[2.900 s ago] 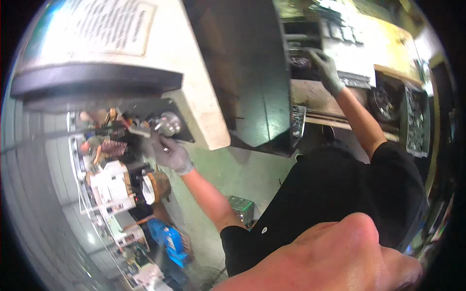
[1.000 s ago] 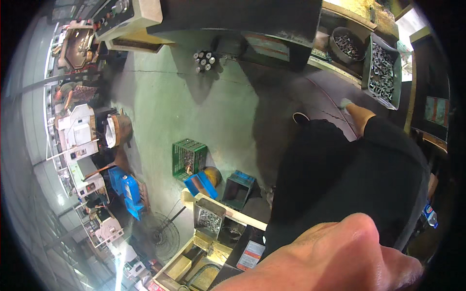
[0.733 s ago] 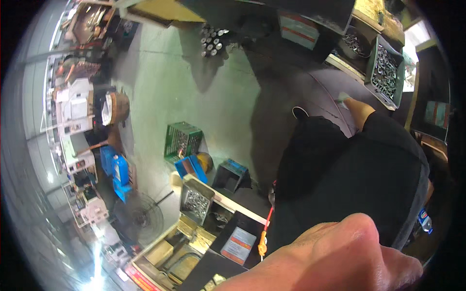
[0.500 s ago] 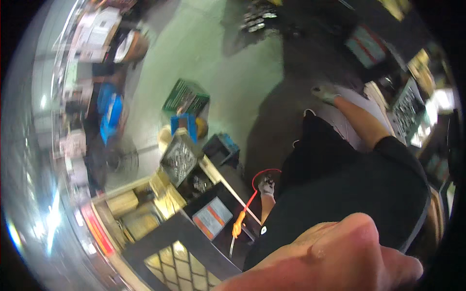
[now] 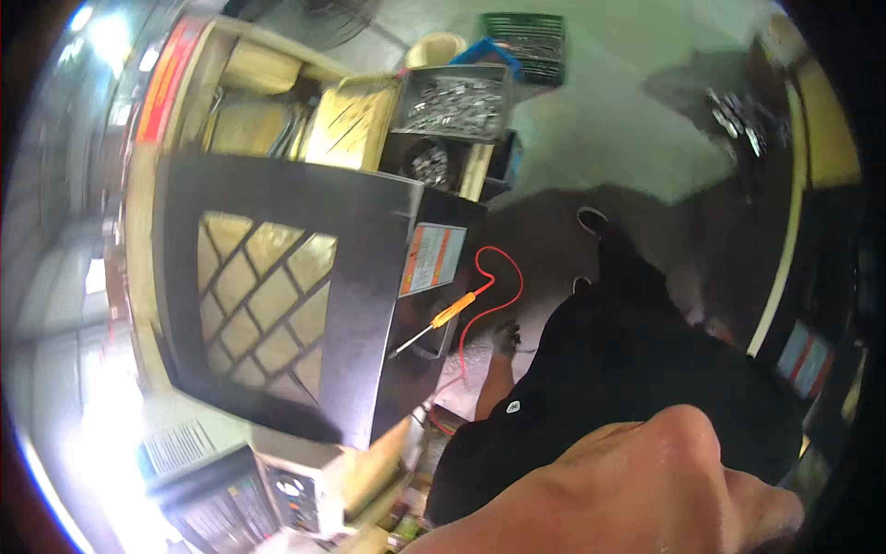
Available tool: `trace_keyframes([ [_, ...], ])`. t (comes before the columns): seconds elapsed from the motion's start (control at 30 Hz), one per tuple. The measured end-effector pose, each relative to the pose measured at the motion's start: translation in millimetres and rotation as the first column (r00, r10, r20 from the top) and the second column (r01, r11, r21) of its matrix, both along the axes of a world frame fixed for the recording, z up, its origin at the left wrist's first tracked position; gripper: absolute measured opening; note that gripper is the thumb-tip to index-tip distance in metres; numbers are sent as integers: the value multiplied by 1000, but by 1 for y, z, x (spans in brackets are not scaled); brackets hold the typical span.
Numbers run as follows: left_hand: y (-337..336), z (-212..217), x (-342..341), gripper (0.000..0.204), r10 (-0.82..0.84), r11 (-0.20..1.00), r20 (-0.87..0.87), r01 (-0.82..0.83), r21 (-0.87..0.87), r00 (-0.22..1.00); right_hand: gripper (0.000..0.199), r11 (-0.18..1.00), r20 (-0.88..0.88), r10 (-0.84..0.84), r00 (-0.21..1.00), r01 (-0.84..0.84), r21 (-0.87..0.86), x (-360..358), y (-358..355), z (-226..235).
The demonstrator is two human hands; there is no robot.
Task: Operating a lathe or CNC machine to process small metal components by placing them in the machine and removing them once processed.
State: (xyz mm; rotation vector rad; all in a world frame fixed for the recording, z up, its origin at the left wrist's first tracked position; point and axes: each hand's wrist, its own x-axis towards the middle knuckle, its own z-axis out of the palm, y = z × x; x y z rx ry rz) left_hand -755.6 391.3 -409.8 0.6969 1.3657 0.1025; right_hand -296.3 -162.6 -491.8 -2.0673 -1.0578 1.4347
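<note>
My left hand [image 5: 506, 338], in a grey glove, hangs at my side on a bare forearm. It is next to a thin red cable [image 5: 505, 277] and just right of a black machine cabinet [image 5: 369, 277]. Whether its fingers hold anything is too small to tell. An orange-handled probe [image 5: 447, 317] on the red cable rests against the cabinet's side, below a white and orange label [image 5: 432, 259]. My right hand does not show; my dark-clothed torso [image 5: 628, 369] fills the lower middle. One of my shoes [image 5: 591, 220] stands on the green floor.
The cabinet has a diamond-mesh panel [image 5: 263, 305]. Beyond it are a metal tray of small metal parts [image 5: 457, 100], yellowish trays [image 5: 346, 120], a green crate [image 5: 521, 32] and a pale bucket [image 5: 434, 46]. A yellow-edged bench [image 5: 792, 231] with metal cylinders [image 5: 738, 125] runs along the right.
The view has swung from the workbench across the floor to the black cabinet, which is now close at the left. My gloved right hand has left the picture; my left hand has come in.
</note>
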Motion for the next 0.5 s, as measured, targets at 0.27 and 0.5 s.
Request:
trace_keyframes([
  [0.27,-51,42,7,32,536,829,-148,-551,-92,831,47,671,445,88,891,-383,635,187,304,79],
  [0.5,-52,83,82,30,853,474,207,-877,79,480,42,782,28,-594,804,569,253,320,596,152],
])
